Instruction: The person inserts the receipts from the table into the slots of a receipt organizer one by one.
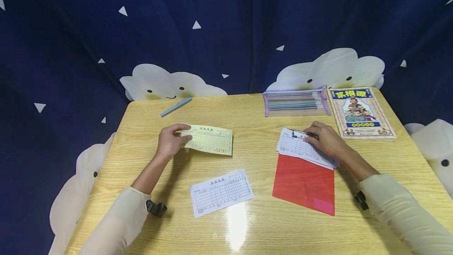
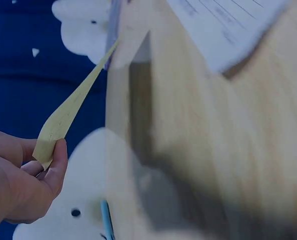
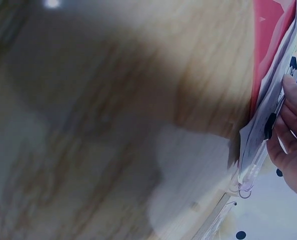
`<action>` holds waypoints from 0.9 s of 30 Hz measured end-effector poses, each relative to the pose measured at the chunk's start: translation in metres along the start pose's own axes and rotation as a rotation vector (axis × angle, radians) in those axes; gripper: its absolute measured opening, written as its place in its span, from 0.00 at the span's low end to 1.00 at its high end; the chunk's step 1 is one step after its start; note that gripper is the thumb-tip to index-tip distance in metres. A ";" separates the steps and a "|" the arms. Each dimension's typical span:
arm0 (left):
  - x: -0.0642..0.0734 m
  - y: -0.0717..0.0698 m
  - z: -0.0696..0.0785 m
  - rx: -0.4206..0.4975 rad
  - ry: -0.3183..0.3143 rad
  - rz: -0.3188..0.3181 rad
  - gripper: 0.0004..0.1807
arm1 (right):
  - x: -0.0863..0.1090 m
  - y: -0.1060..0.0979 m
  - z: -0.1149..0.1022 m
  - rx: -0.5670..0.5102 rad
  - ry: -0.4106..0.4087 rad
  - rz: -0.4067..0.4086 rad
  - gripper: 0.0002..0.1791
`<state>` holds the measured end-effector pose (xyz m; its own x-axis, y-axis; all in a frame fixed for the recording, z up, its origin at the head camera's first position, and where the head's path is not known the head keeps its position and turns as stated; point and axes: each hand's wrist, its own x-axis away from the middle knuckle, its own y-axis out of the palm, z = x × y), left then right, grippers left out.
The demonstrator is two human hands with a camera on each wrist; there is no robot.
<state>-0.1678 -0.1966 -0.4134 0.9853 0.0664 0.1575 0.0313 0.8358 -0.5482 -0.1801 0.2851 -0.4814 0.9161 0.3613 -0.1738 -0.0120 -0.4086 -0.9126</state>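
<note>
The person's left hand pinches the left end of a pale yellow form between thumb and fingers, and from here I can see the paper lifted off the wooden table, its shadow falling below. Over on the other side, the right hand has its fingers bent around a dark clip at the top of a few white forms; how firmly it squeezes is hard to tell, as the hand covers part of the clip. Those forms lie over the upper part of a red board, poking out a little past its left edge. One loose white form lies slanted on the table between the two arms. Toward the back are a blue pen, a purple-edged pencil case and, just beside the case, an illustrated book
</note>
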 end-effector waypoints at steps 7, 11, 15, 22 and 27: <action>-0.007 0.042 0.032 0.135 0.057 -0.063 0.16 | 0.001 0.000 0.001 0.000 -0.007 0.012 0.13; -0.008 0.075 0.046 0.189 0.086 -0.112 0.15 | 0.000 0.001 0.002 0.001 -0.020 0.019 0.13; -0.004 0.110 0.058 0.194 0.114 -0.172 0.16 | 0.001 0.002 0.002 -0.001 -0.021 0.017 0.13; 0.000 0.162 0.074 0.152 0.130 -0.262 0.15 | 0.001 0.003 0.002 0.001 -0.047 0.040 0.12; 0.000 0.193 0.082 0.070 0.185 -0.278 0.13 | 0.001 0.002 0.003 0.003 -0.060 0.051 0.12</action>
<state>-0.1755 0.0097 -0.4515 0.9546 -0.2640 0.1381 0.2980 0.8436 -0.4466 -0.1803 0.2868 -0.4842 0.8888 0.3892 -0.2420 -0.0597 -0.4251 -0.9032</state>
